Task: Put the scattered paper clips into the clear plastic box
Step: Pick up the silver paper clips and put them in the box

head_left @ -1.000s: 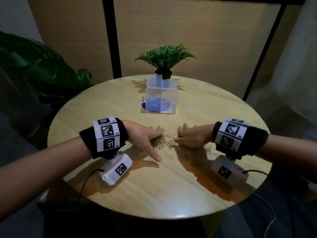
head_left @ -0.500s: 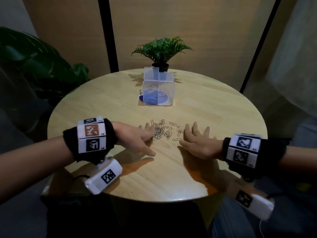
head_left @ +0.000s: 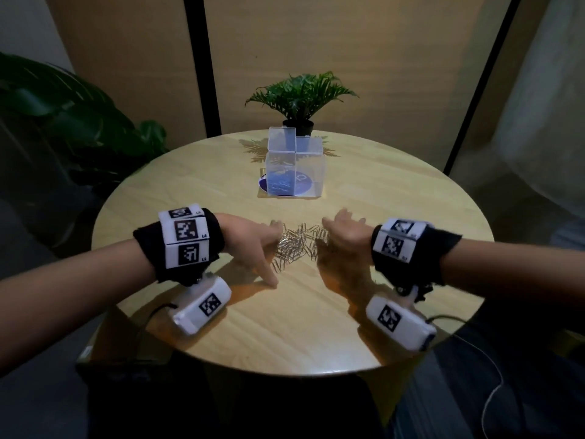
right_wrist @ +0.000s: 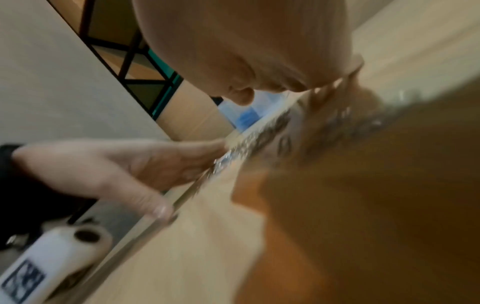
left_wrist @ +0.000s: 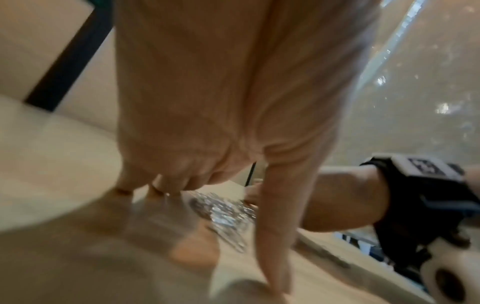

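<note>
Nearest, the left hand [head_left: 250, 240] and right hand [head_left: 343, 237] stand edge-down on the round table [head_left: 196, 182], fingers fairly straight, holding nothing, flanking the heap of paper clips [head_left: 296, 245]. To gather well, both should probably stay low against the wood, closing evenly so no clip slips under. Farther back, well apart, stands the clear plastic box [head_left: 296, 172], lid up.

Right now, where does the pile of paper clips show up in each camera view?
Head: paper clips lie center, between both hands.
Left wrist: lower middle, a blurred shiny heap on the table.
Right wrist: a blurred streak right of center.
Shared landmark: the left hand beside the pile.
</note>
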